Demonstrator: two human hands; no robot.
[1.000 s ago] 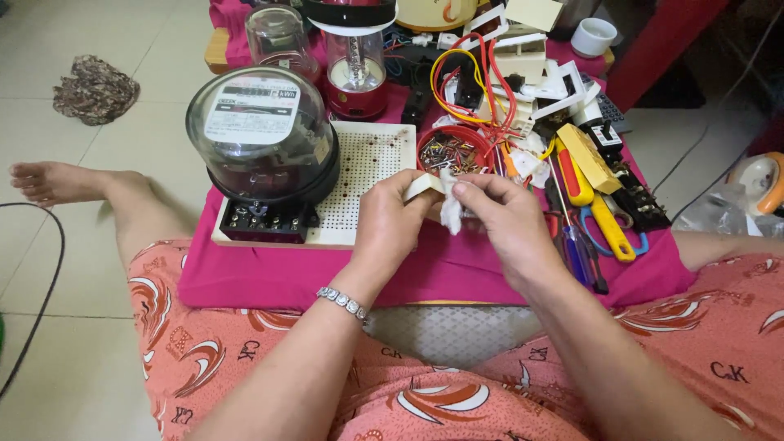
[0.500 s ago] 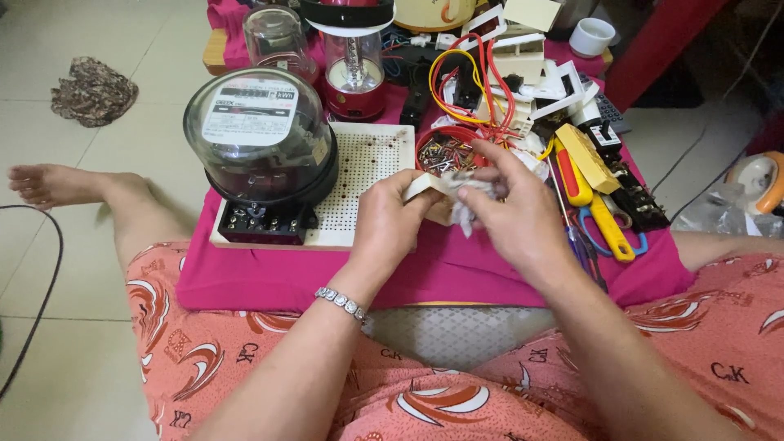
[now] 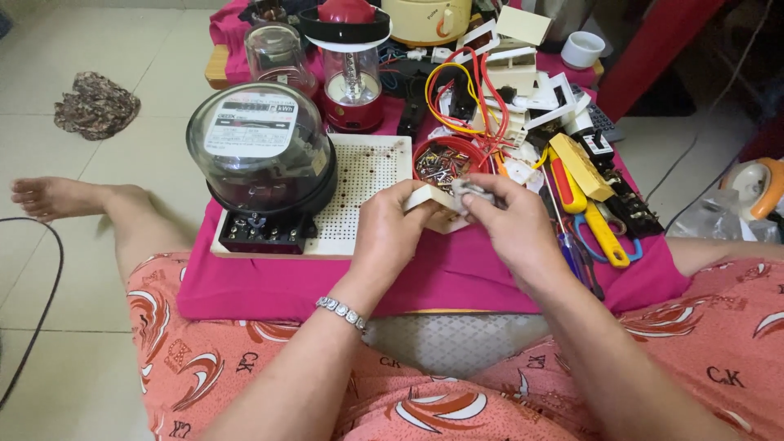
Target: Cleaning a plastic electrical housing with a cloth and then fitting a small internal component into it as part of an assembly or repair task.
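My left hand (image 3: 394, 231) grips a small cream plastic box-shaped part (image 3: 432, 207) over the pink-covered low table (image 3: 269, 290). My right hand (image 3: 508, 222) pinches a small grey piece (image 3: 474, 190) at the top of that part, fingers closed on it. Both hands sit just in front of a red round tray of small metal screws and bits (image 3: 445, 162). A silver bracelet (image 3: 341, 311) circles my left wrist.
An electricity meter with a glass dome (image 3: 257, 151) stands on a white perforated board (image 3: 365, 184) at left. A red lantern (image 3: 349, 65), tangled wires (image 3: 465, 86), white plastic frames (image 3: 555, 94), screwdrivers and yellow pliers (image 3: 600, 233) crowd the back and right. A cloth (image 3: 96, 104) lies on the floor.
My right hand has shifted slightly left and turned over the cream part, now covering its top edge. My left hand keeps the same hold.
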